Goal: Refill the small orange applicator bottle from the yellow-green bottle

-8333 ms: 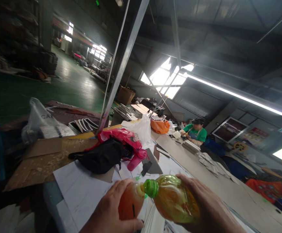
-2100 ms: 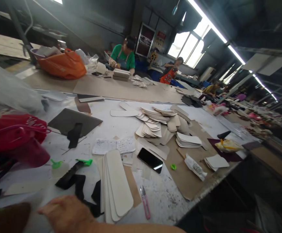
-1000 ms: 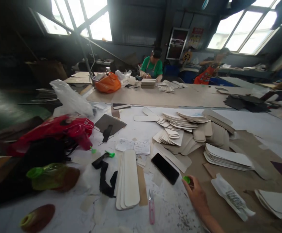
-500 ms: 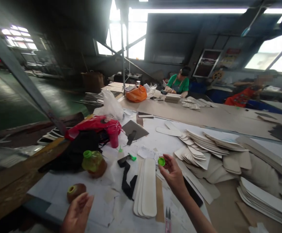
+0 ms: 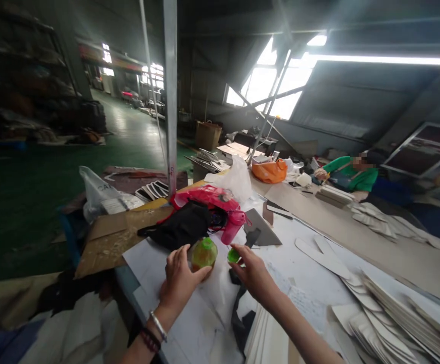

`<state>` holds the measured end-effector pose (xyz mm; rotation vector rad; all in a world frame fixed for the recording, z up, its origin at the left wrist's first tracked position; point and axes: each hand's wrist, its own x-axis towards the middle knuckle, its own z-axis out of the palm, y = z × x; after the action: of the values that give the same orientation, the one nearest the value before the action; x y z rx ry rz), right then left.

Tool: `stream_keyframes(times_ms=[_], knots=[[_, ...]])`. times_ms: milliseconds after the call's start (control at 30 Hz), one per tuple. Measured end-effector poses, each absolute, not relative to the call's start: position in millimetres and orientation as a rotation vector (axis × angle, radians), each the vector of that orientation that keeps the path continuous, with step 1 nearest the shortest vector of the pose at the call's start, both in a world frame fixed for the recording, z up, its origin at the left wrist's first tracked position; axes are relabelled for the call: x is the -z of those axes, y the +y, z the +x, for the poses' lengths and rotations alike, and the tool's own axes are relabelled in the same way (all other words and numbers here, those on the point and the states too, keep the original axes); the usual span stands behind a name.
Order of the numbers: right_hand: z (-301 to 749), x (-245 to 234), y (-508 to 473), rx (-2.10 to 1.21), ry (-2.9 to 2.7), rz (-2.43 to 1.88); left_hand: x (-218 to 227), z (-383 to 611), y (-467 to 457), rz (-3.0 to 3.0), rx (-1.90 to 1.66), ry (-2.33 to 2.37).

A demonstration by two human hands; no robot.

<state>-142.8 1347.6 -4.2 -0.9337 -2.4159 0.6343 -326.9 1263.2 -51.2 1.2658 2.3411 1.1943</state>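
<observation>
My left hand (image 5: 180, 283) curls around a squat clear bottle (image 5: 203, 255) with yellowish-brown contents and a green top. The thumb lies across the bottle's front, with the fingers at its left side. Between the thumb and fingertips of my right hand (image 5: 253, 270) is a small round green cap (image 5: 234, 255), just to the right of the bottle. Behind them stands a pink cup (image 5: 233, 226) beside a black bag (image 5: 182, 225). A black strip (image 5: 238, 308) lies below my right hand.
Stacked pale flat pieces (image 5: 379, 313) cover the table's right side. A metal post (image 5: 170, 101) rises beyond the red bag (image 5: 204, 197). Cardboard (image 5: 109, 240) lies at the left edge. Across the table sits a person in green (image 5: 363, 177), near an orange bag (image 5: 269, 171).
The view has turned left. My left hand has moved forward from near a small brown pot to the bottle; that pot is no longer visible. My right hand, still holding the green cap, has come closer to the bottle.
</observation>
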Motion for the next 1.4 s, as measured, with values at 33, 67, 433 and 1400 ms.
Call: stream_keyframes(times_ms=[33,67,433,1400], knots=[[-154.1,0.9,1352.4,-0.600,-2.496,-0.946,50.2,-328.5,1267.1,1.289,-1.139,2.351],[-164.5,-2.8,1356.6,-0.563,-2.577,-0.958,48.3,-330.2,1270.5,1.309,-1.084,2.354],[-218.1,-41.6,1381.4,-0.450,-2.993,-0.949,40.5,-346.7,1296.9,1.435,-0.793,2.148],[-244.6,-44.7,1379.8,-0.083,-3.138,-1.370,42.4,-343.8,1311.2,1.471,-0.861,2.036]])
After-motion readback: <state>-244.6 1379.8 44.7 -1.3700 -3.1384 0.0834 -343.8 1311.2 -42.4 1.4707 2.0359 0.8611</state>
